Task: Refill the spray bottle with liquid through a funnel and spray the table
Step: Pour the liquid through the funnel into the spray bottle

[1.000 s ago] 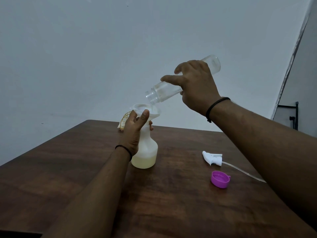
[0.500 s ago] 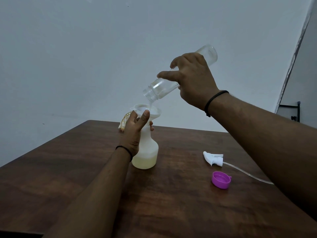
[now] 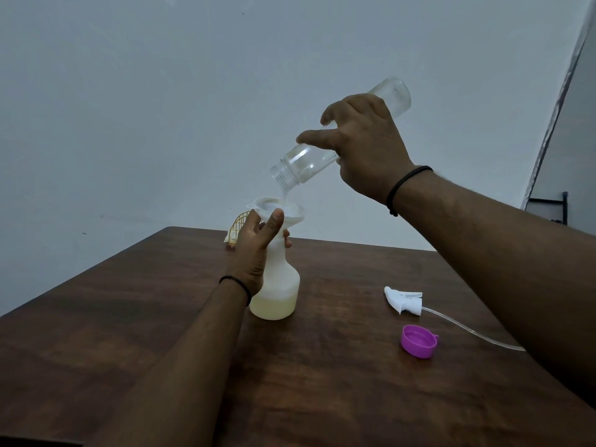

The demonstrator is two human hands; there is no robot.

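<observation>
Spray bottle (image 3: 280, 285): white, translucent, upright mid-table (image 3: 322, 398), pale yellow liquid approx a third up. White funnel (image 3: 292, 210) sits in its neck. L hand (image 3: 254, 250) curled round neck w/ thumb at funnel rim. R hand (image 3: 364, 146) grips clear bottle (image 3: 301, 164), tilted mouth-down over funnel, thin stream falling. Spray head (image 3: 404, 299) w/ tube and purple cap (image 3: 418, 341) lie to the right.

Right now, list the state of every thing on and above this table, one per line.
Clear glass bottle: uncapped, tilted mouth-down, pouring.
White plastic funnel: seated in the spray bottle's neck.
White spray bottle: upright, headless, yellowish liquid low inside.
White trigger sprayer head: off, lying on the brown wooden table.
Purple cap: off, open side up.
Left hand: grips bottle neck.
Right hand: holds glass bottle.
</observation>
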